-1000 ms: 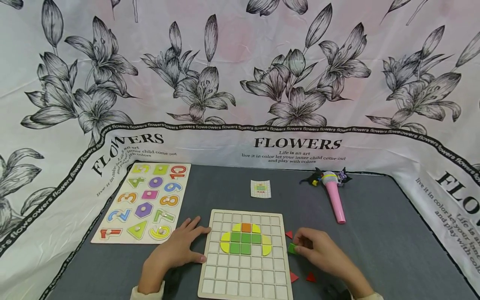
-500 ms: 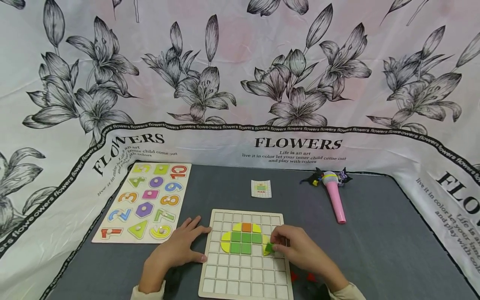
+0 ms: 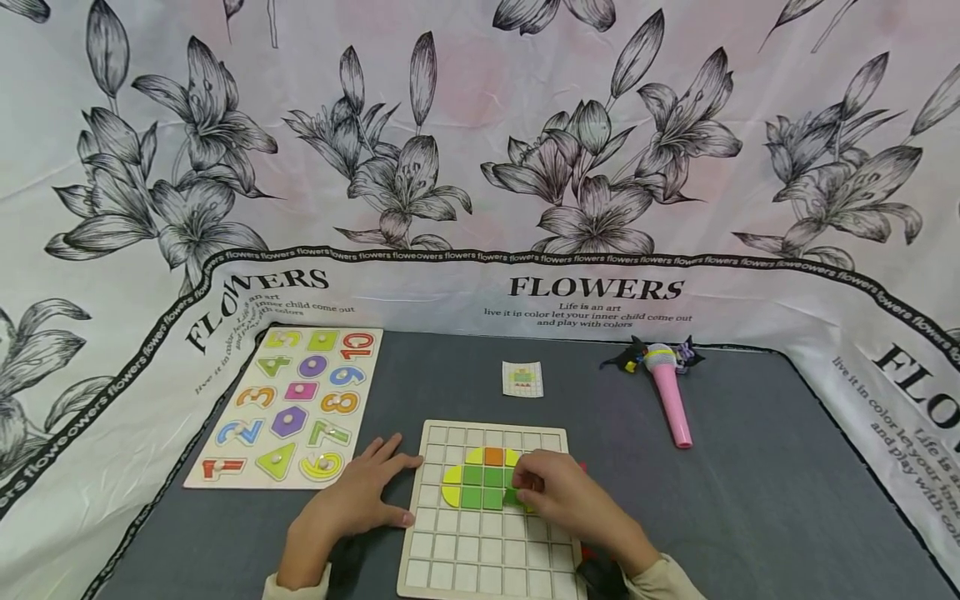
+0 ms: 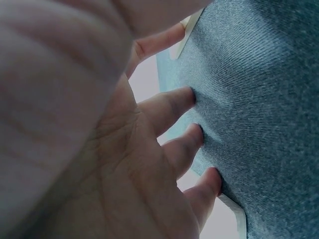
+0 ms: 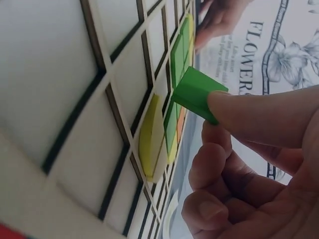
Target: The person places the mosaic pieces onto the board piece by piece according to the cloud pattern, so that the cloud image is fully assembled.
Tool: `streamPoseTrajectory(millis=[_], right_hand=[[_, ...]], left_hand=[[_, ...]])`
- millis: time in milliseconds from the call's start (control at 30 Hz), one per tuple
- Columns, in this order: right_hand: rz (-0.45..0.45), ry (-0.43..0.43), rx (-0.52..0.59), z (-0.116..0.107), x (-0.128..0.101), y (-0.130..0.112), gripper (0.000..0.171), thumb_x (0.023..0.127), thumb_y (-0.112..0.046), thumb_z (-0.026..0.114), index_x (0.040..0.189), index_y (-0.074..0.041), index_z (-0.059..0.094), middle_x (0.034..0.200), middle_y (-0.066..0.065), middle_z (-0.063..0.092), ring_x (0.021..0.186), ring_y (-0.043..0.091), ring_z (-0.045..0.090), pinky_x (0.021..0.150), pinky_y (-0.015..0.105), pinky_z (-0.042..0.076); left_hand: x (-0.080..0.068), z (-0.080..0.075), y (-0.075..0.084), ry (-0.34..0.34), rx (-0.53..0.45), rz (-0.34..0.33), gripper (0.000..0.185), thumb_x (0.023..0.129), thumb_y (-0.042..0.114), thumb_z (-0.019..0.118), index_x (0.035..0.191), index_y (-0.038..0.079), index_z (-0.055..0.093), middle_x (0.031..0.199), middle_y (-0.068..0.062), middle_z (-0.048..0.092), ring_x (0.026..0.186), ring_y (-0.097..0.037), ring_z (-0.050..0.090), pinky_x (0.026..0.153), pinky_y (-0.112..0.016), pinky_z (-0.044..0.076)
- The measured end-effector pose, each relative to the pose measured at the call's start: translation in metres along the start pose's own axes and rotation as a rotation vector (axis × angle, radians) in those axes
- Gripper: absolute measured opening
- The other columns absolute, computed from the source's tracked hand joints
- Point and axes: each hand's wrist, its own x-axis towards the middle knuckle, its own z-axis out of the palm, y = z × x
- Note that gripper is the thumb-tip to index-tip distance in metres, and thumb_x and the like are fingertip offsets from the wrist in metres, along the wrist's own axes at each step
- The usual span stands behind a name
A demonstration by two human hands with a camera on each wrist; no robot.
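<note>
A wooden grid board [image 3: 442, 546] lies on the grey cloth, bearing a pattern of green squares, yellow rounded pieces and one orange square [image 3: 493, 456]. My right hand [image 3: 573, 496] is over the pattern's right side. Between thumb and fingertips it pinches a green square tile [image 5: 199, 92], tilted above the grid in the right wrist view. A yellow rounded piece [image 5: 149, 139] sits in the grid just beside that tile. My left hand [image 3: 352, 492] has its fingers spread, with index finger and thumb touching the board's left edge. In the left wrist view other fingertips [image 4: 187, 97] rest on the cloth.
A number-and-shape puzzle board [image 3: 356, 417] lies at left, close to the left hand. Behind the grid is a small pattern card [image 3: 522, 379]. A pink toy microphone [image 3: 670, 400] lies at back right. Red pieces [image 3: 587, 552] show by the grid's right edge, partly hidden.
My right hand has carried the green tile leftward from beside the board to over the pattern's lower right. The left hand has stayed at the board's left edge.
</note>
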Motion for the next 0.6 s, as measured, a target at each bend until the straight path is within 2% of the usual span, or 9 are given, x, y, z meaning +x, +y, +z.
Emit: streamPoseTrajectory(millis=[200, 400, 600], right_hand=[[-0.036, -0.008, -0.056, 0.0029, 0.0032, 0.0, 0.02, 0.092, 0.004, 0.079, 0.091, -0.014, 0.07, 0.084, -0.013, 0.059, 0.074, 0.002, 0.053, 0.065, 0.027, 0.051], [-0.034, -0.013, -0.066, 0.0028, 0.0035, -0.0006, 0.019, 0.093, 0.002, 0.079, 0.091, -0.014, 0.07, 0.084, -0.013, 0.059, 0.074, 0.003, 0.052, 0.065, 0.027, 0.05], [-0.064, -0.005, -0.127, 0.0037, 0.004, 0.0, 0.02, 0.092, 0.003, 0.079, 0.09, -0.015, 0.07, 0.085, -0.014, 0.058, 0.075, 0.002, 0.05, 0.066, 0.027, 0.048]], left_hand=[[-0.0006, -0.0009, -0.0005, -0.003, -0.002, 0.011, 0.076, 0.081, 0.028, 0.096, 0.148, 0.013, 0.064, 0.17, -0.027, 0.032, 0.157, -0.055, 0.017, 0.119, -0.077, 0.019], [-0.0003, -0.0013, 0.0007, -0.002, 0.002, -0.003, 0.076, 0.081, 0.028, 0.096, 0.149, 0.015, 0.064, 0.17, -0.025, 0.032, 0.158, -0.054, 0.017, 0.119, -0.077, 0.018], [-0.0003, -0.0006, 0.0005, -0.003, 0.0, -0.004, 0.077, 0.08, 0.028, 0.096, 0.149, 0.015, 0.064, 0.17, -0.025, 0.032, 0.158, -0.054, 0.017, 0.119, -0.076, 0.019]])
